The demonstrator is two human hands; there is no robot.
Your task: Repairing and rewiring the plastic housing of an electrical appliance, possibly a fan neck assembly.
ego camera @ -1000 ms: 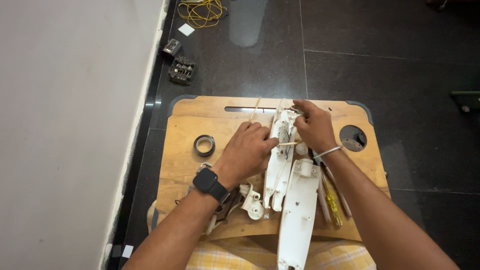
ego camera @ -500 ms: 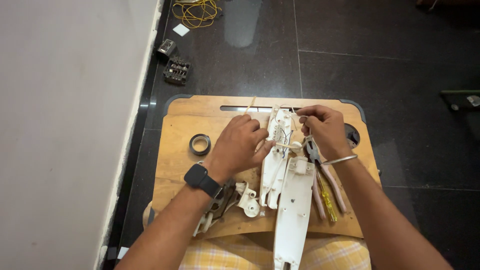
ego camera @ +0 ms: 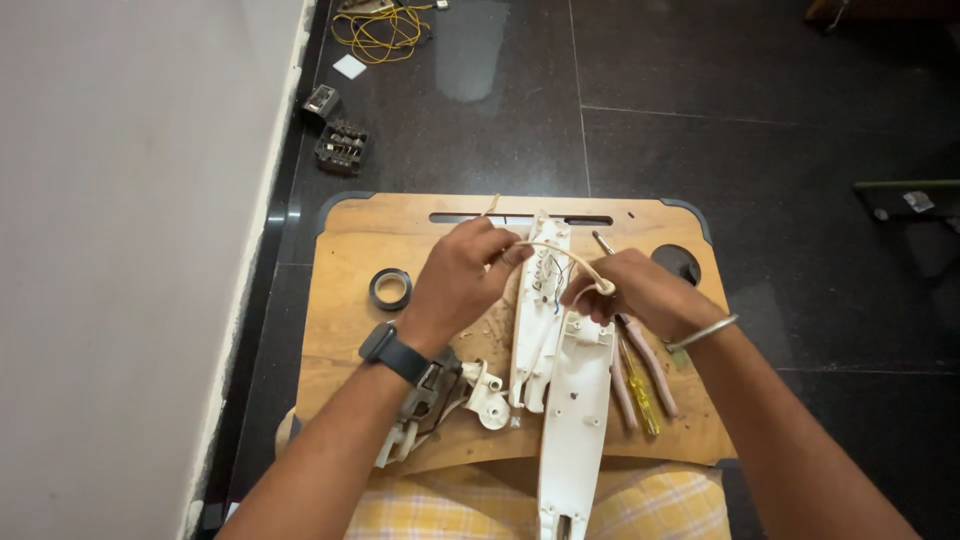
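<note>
A long white plastic casing [ego camera: 572, 410] lies opened in two halves on a wooden lap board [ego camera: 345, 300]; thin wires show inside its upper half [ego camera: 542, 290]. My left hand [ego camera: 462, 280], with a black watch on the wrist, pinches one end of a cream-coloured cord [ego camera: 560, 250]. My right hand [ego camera: 640, 292], with a metal bangle, grips the other end of that cord near the casing. The cord arcs between both hands above the casing.
A roll of black tape [ego camera: 390, 288] lies left on the board. Pliers and a yellow-handled screwdriver [ego camera: 640, 385] lie right of the casing. Small white and grey parts [ego camera: 440, 400] sit near the front. On the dark floor: black terminal blocks [ego camera: 342, 148], yellow wire [ego camera: 385, 25]. A white wall stands left.
My right hand has come down and toward me, drawing the cream cord out of the casing into an arc. My left hand stays near the casing's top, holding the cord's other end.
</note>
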